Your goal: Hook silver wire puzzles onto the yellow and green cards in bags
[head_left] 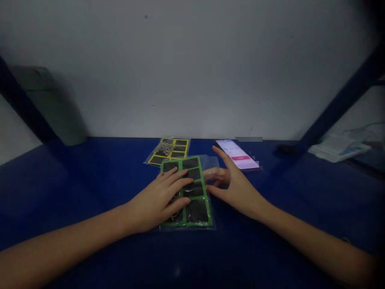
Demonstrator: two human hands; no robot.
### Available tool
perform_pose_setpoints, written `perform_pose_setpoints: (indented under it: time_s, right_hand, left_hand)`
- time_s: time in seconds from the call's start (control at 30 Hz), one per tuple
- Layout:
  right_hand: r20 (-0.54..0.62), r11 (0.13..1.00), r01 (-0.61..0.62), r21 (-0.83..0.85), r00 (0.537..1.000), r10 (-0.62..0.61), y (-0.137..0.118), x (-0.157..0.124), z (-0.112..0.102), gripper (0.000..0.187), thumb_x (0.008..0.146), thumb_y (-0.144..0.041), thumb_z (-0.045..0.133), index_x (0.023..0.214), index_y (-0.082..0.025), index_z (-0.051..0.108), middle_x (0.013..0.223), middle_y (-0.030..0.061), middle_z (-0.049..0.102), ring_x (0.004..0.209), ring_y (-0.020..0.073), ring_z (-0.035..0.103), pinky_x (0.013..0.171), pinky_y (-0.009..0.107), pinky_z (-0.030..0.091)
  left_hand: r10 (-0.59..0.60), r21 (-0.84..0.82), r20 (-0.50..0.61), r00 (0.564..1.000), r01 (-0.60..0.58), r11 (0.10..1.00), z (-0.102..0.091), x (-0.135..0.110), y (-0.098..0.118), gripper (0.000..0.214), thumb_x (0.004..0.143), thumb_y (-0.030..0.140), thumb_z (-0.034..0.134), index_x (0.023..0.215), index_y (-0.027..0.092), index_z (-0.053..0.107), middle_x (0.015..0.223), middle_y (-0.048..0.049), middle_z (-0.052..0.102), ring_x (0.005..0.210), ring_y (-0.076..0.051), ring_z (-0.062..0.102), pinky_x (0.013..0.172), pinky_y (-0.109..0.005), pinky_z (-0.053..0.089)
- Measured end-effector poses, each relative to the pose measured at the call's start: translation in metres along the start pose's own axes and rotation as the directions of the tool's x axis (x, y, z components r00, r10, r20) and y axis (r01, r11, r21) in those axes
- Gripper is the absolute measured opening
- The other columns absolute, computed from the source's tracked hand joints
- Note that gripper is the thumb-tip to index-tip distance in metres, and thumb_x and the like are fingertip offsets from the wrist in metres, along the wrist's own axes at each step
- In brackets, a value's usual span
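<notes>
My left hand (159, 196) lies flat with its fingers spread over a clear plastic bag (214, 224). Inside the bag is a green-bordered sheet of black rectangles (197, 210), with some small metal rings partly hidden beneath my left hand. At the bag's right side, my right hand (231, 180) has its thumb and curled fingers closing on the plastic edge, while one finger points up and away. Just behind lies a second bag holding a yellow-bordered sheet of black rectangles (179, 154), with a heap of small metal chains or rings (164, 148) on top.
A lit phone (236, 154) lies behind my right hand. White items (339, 148) and a small dark object (285, 149) are at the right on the blue table (120, 257). A grey-green bin-like container (57, 108) stands at the left, before a pale wall (192, 72).
</notes>
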State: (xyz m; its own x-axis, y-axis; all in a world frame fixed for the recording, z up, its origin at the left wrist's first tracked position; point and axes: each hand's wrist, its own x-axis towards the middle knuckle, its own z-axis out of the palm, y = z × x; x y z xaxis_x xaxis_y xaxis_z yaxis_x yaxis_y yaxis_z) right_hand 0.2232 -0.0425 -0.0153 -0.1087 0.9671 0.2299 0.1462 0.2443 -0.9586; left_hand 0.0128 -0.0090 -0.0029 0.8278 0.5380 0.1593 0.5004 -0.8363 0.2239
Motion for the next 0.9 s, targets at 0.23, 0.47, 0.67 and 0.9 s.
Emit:
perform_pose_setpoints:
  time_s: [0.23, 0.47, 0.67, 0.9]
  right_hand:
    - [0.092, 0.945, -0.12, 0.306, 0.991, 0.096, 0.001, 0.002, 0.0, 0.088, 0.062, -0.007, 0.061, 0.132, -0.027, 0.01, 0.079, -0.002, 0.061, 0.078, 0.0151, 0.06, 0.077, 0.033, 0.043]
    - [0.035, 0.854, -0.167, 0.492, 0.984, 0.172, -0.002, 0.002, 0.005, 0.085, 0.063, -0.011, 0.065, 0.13, -0.03, 0.017, 0.075, -0.0034, 0.059, 0.063, 0.0107, 0.057, 0.06, 0.025, 0.045]
    - [0.003, 0.812, -0.205, 0.547, 0.97, 0.243, -0.011, 0.0, 0.002, 0.081, 0.065, -0.012, 0.065, 0.13, -0.028, 0.019, 0.073, -0.0036, 0.056, 0.072, 0.0133, 0.059, 0.074, 0.031, 0.047]
    - [0.092, 0.75, -0.247, 0.614, 0.966, 0.243, -0.014, -0.003, -0.003, 0.083, 0.062, -0.005, 0.064, 0.129, -0.026, 0.021, 0.076, -0.0037, 0.058, 0.078, 0.0138, 0.061, 0.079, 0.031, 0.046]
  left_hand:
    - [0.021, -0.018, -0.031, 0.999, -0.021, 1.0, -0.001, -0.002, 0.002, 0.04, 0.089, 0.038, 0.032, 0.125, 0.022, 0.033, 0.138, -0.0052, 0.024, 0.128, -0.022, 0.018, 0.102, -0.042, 0.025]
    - [0.005, -0.057, -0.062, 0.998, -0.009, 0.998, 0.001, -0.003, 0.007, 0.043, 0.088, 0.038, 0.033, 0.128, 0.022, 0.028, 0.139, -0.0052, 0.021, 0.128, -0.022, 0.018, 0.102, -0.041, 0.025]
    - [-0.05, -0.049, -0.063, 0.997, 0.047, 0.998, 0.002, -0.003, 0.0, 0.044, 0.088, 0.04, 0.033, 0.128, 0.023, 0.028, 0.139, -0.0039, 0.022, 0.128, -0.022, 0.017, 0.102, -0.043, 0.024]
    - [-0.046, -0.06, -0.096, 0.994, 0.04, 0.997, 0.001, -0.003, 0.003, 0.044, 0.088, 0.038, 0.034, 0.129, 0.021, 0.027, 0.139, -0.0049, 0.022, 0.127, -0.022, 0.019, 0.103, -0.041, 0.024]
